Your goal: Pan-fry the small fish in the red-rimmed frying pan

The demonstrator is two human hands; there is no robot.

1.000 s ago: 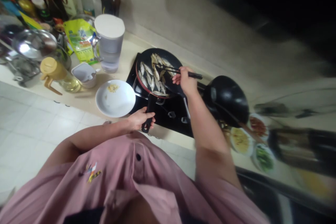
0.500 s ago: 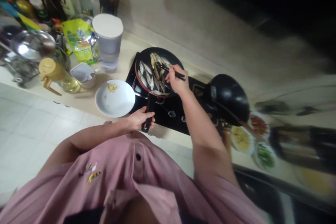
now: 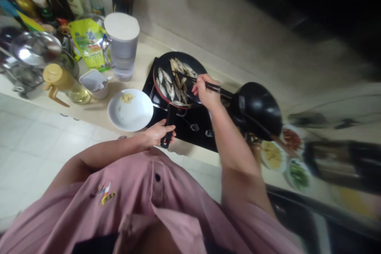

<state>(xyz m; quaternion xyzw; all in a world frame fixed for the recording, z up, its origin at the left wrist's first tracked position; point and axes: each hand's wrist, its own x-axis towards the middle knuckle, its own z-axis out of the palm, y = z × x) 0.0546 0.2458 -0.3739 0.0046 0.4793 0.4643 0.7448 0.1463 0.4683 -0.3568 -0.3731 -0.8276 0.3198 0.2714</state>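
Note:
My left hand (image 3: 160, 133) is closed round the black handle of a frying pan (image 3: 195, 63), which sits on the stove (image 3: 193, 125). Several small silvery fish (image 3: 167, 85) lie in the pan, some browned, in two rough groups. My right hand (image 3: 207, 92) grips dark chopsticks (image 3: 186, 76) over the pan's right side. Their tips reach left to the browned fish in the middle; whether they pinch one I cannot tell. Just left of the pan handle is a white plate (image 3: 131, 117) with chopped yellowish bits on it.
A water pitcher (image 3: 123, 47), an oil jug (image 3: 67, 83), a small white container (image 3: 95, 83) and a yellow pouch (image 3: 89, 41) stand left. To the right are a black wok (image 3: 257, 107) and bowls with yellow (image 3: 272, 154), reddish (image 3: 291, 139) and green pieces (image 3: 299, 174).
My right hand has shifted slightly right, and the chopsticks now lie flatter, pointing left across the fish. My left hand keeps its hold on the pan handle.

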